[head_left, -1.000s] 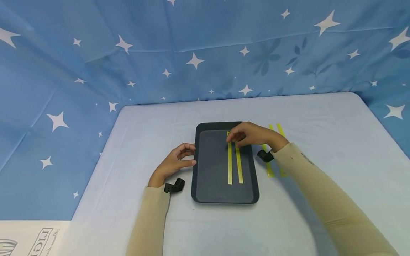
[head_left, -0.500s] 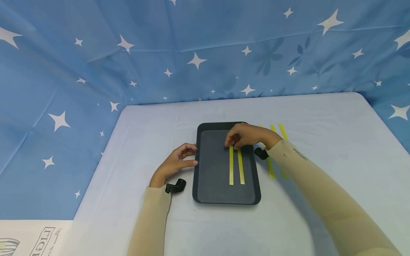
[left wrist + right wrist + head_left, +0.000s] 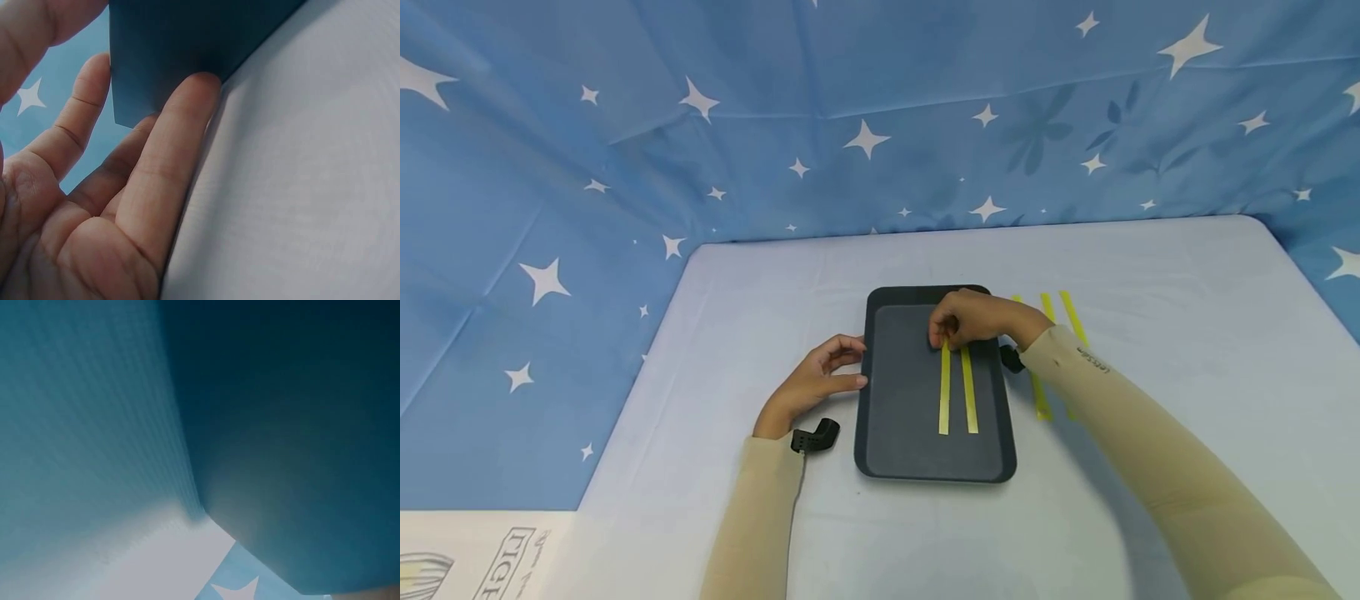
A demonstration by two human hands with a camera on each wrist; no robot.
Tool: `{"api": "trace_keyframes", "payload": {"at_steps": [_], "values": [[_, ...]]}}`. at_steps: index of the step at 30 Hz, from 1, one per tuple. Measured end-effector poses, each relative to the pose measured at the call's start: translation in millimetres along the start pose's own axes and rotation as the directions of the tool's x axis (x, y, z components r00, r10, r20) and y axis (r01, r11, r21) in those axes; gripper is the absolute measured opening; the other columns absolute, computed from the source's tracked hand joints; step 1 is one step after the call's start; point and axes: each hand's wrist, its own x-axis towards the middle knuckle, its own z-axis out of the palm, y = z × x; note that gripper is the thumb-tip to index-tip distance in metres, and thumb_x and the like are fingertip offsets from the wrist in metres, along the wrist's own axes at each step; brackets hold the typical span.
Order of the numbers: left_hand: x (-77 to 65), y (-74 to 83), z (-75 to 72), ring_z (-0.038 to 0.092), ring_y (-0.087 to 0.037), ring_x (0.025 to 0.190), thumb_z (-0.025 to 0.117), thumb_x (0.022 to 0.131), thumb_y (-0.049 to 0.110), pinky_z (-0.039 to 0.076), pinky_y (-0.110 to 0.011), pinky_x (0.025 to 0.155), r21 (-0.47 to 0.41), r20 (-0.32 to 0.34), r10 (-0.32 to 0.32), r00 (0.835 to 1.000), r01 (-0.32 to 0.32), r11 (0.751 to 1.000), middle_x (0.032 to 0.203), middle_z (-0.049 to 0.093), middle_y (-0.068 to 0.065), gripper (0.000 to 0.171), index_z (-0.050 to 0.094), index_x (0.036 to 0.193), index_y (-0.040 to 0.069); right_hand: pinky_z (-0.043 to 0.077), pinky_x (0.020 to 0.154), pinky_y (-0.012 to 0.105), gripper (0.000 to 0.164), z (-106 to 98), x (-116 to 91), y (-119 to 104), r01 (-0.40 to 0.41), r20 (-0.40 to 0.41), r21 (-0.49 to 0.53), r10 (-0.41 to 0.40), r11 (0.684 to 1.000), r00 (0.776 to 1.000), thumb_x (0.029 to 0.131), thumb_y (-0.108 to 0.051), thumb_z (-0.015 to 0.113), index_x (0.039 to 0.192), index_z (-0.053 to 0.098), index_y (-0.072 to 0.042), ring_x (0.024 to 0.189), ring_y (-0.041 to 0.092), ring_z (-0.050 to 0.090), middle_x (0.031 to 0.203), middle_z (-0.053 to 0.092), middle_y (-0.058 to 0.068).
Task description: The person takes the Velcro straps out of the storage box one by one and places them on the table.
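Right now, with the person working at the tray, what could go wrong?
The right grip hides the far ends of two yellow strips in the dark tray, so it might pull one crooked.
The right sleeve passes above strips on the table and could brush them.
The left grip touches the tray's left side; a push may slide it.

"What was behind the desk point(image 3: 1187, 333)?"

"There hung a blue cloth point(image 3: 737, 125) with white four-pointed stars point(image 3: 867, 138) and, toward the right, some darker leaf shapes point(image 3: 1037, 129)."

"And the desk itself?"

"It wore a white cover point(image 3: 760, 292), with rounded far corners."

"In the lower left corner, what was there?"

"A pale sheet point(image 3: 467, 529) with a striped drawing point(image 3: 424, 575) and framed letters point(image 3: 505, 567); I could not read them fully."
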Motion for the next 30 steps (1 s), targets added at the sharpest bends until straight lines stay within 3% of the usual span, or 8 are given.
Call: {"api": "trace_keyframes", "payload": {"at_steps": [12, 18, 25, 30], "values": [[-0.3, -2.9, 1.0, 0.048, -0.031, 0.132, 0.072, 0.090, 0.003, 0.036, -0.050, 0.111, -0.011, 0.008, 0.007, 1.000, -0.007, 1.000, 0.154, 0.039, -0.012, 0.045, 0.052, 0.129, 0.000, 0.051, 0.066, 0.032, 0.019, 7, -2, -1, 0.034, -0.048, -0.007, -0.034, 0.999, 0.998, 0.085, 0.007, 0.074, 0.088, 0.072, -0.011, 0.071, 0.013, 0.058, 0.082, 0.064, -0.003], [-0.2, -0.7, 1.1, 0.048, -0.032, 0.132, 0.073, 0.089, 0.003, 0.037, -0.049, 0.110, -0.011, 0.008, 0.009, 1.000, -0.009, 1.000, 0.154, 0.039, -0.013, 0.046, 0.052, 0.130, -0.001, 0.054, 0.072, 0.032, 0.014, 5, -4, 2, 0.096, -0.102, 0.054, -0.090, 0.994, 0.991, 0.089, 0.005, 0.070, 0.099, 0.075, -0.004, 0.082, 0.017, 0.063, 0.095, 0.069, 0.005], [0.0, -0.7, 0.9, 0.048, -0.032, 0.132, 0.072, 0.089, 0.004, 0.046, -0.034, 0.103, -0.006, 0.009, 0.017, 1.000, -0.017, 1.000, 0.154, 0.039, -0.014, 0.045, 0.052, 0.129, -0.001, 0.050, 0.067, 0.030, 0.017, 1, -11, 2, 0.185, -0.222, 0.093, -0.161, 0.978, 0.962, 0.093, 0.002, 0.067, 0.108, 0.075, 0.000, 0.077, 0.019, 0.058, 0.098, 0.068, 0.009], [-0.5, -0.4, 1.1, 0.048, -0.032, 0.133, 0.072, 0.090, 0.004, 0.045, -0.034, 0.103, -0.007, 0.011, 0.018, 1.000, -0.018, 1.000, 0.154, 0.039, -0.013, 0.045, 0.051, 0.130, 0.000, 0.046, 0.062, 0.029, 0.019, -3, -19, 0, 0.254, -0.330, 0.141, -0.197, 0.957, 0.923, 0.093, 0.004, 0.066, 0.110, 0.073, 0.003, 0.072, 0.019, 0.054, 0.098, 0.066, 0.015]]}}
